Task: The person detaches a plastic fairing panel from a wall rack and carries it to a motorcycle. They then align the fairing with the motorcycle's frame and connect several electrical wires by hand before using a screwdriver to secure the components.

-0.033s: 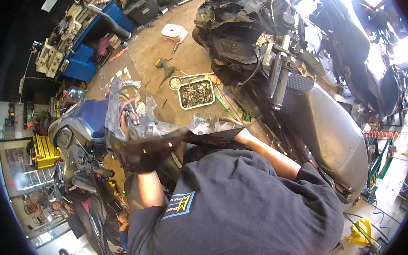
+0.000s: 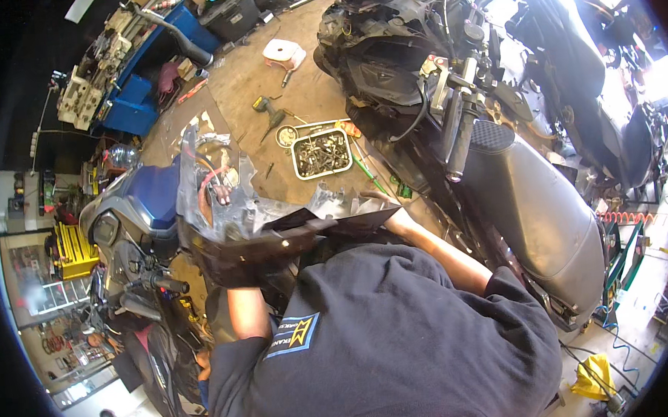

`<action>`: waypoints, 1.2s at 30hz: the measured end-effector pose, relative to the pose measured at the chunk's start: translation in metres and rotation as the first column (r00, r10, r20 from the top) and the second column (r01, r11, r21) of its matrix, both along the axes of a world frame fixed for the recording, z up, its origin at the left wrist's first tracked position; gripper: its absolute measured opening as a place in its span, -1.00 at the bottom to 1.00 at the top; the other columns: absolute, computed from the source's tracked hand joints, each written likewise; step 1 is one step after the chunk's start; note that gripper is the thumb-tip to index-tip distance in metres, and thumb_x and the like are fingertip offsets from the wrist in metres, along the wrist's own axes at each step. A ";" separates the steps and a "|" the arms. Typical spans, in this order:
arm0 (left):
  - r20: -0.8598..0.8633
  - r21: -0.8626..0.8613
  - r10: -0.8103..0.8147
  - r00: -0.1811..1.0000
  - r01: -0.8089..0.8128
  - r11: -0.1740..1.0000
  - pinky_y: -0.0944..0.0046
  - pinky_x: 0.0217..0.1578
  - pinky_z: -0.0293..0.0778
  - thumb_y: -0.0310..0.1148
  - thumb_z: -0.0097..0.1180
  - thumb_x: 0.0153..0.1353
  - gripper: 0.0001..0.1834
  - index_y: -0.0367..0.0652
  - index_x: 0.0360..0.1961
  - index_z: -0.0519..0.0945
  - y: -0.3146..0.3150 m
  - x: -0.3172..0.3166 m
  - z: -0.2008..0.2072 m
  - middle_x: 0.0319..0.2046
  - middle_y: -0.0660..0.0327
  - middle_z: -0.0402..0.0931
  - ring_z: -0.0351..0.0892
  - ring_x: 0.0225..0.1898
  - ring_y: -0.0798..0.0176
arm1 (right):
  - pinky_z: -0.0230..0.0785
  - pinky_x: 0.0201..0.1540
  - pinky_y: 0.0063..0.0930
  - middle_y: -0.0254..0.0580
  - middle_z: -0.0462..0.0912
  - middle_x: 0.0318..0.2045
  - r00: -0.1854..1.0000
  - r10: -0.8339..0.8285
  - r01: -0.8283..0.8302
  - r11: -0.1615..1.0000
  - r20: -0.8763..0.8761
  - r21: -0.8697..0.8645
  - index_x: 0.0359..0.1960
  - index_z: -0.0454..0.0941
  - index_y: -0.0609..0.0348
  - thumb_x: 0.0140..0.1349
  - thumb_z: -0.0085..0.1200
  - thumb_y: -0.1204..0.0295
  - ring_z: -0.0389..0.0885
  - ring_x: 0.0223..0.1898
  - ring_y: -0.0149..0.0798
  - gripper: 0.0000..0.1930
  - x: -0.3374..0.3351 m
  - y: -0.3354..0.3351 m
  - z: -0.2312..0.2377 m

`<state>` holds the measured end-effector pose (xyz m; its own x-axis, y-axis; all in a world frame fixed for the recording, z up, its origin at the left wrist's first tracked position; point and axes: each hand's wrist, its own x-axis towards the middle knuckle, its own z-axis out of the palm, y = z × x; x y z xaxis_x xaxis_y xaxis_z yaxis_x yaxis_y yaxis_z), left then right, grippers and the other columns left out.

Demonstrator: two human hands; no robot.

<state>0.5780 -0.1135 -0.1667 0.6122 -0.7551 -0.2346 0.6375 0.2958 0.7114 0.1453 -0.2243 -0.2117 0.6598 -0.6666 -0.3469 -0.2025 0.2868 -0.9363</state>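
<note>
A large motorcycle fairing panel (image 2: 257, 252), glossy black outside and grey inside, spans the space in front of my torso, its near left part blurred. My left hand (image 2: 222, 193) is closed on its left part; the fingers show against the grey inner side, while the wrist is hidden behind the black face. At the panel's right end, my right hand (image 2: 392, 213) grips the edge, with some fingers hidden. Beyond the panel, a tray (image 2: 294, 162) full of bolts and small metal parts rests on the floor.
A partly stripped scooter with a black seat (image 2: 538, 213) stands close on my right. On the left is a blue and black motorcycle (image 2: 148, 192). A cordless drill (image 2: 270, 115), a green-handled screwdriver (image 2: 368, 175) and a pinkish-white stool (image 2: 284, 54) are on the floor. Another person's hand (image 2: 202, 362) shows at lower left.
The left part of the fairing panel has shifted slightly right and toward me, together with my left hand. My right hand has barely moved.
</note>
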 end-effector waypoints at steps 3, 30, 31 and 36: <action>0.001 0.024 -0.037 0.999 0.037 0.999 0.11 0.00 0.36 0.00 -0.07 0.45 -0.65 -0.06 -0.11 0.47 -0.022 0.012 -0.009 -0.29 0.21 0.43 0.46 -0.20 0.18 | 0.44 0.17 -0.40 -0.14 0.69 0.00 0.992 -0.128 0.128 0.992 -0.012 -0.016 0.24 0.47 0.14 0.22 0.25 0.44 0.62 0.04 -0.28 -0.48 0.013 -0.006 0.003; 0.052 0.056 -0.503 0.863 0.500 0.864 0.24 -0.23 0.40 0.00 -0.08 0.47 -0.65 -0.03 -0.30 0.48 -0.261 0.169 -0.081 -0.52 0.31 0.38 0.44 -0.43 0.29 | 0.41 0.18 -0.30 0.04 0.70 0.01 0.498 -0.810 0.598 0.580 -0.311 -0.553 0.02 0.69 0.16 0.12 -0.01 0.70 0.65 0.09 -0.06 -0.57 0.177 -0.019 0.022; 0.054 0.059 -0.507 0.860 0.505 0.861 0.25 -0.24 0.40 0.00 -0.08 0.47 -0.65 -0.03 -0.31 0.48 -0.264 0.169 -0.082 -0.53 0.31 0.38 0.44 -0.44 0.29 | 0.42 0.18 -0.31 0.05 0.69 0.01 0.532 -0.774 0.486 0.612 -0.344 -0.624 0.01 0.69 0.16 0.12 -0.02 0.71 0.65 0.09 -0.05 -0.57 0.171 -0.025 0.029; 0.080 0.080 -0.559 0.825 0.554 0.829 0.27 -0.28 0.41 0.00 -0.08 0.48 -0.63 -0.02 -0.34 0.49 -0.284 0.160 -0.095 -0.57 0.33 0.37 0.44 -0.48 0.31 | 0.43 0.15 -0.38 0.02 0.75 -0.07 0.628 -0.725 0.570 0.676 -0.283 -0.467 0.00 0.69 0.21 0.11 -0.02 0.73 0.70 0.03 -0.15 -0.57 0.150 -0.045 0.029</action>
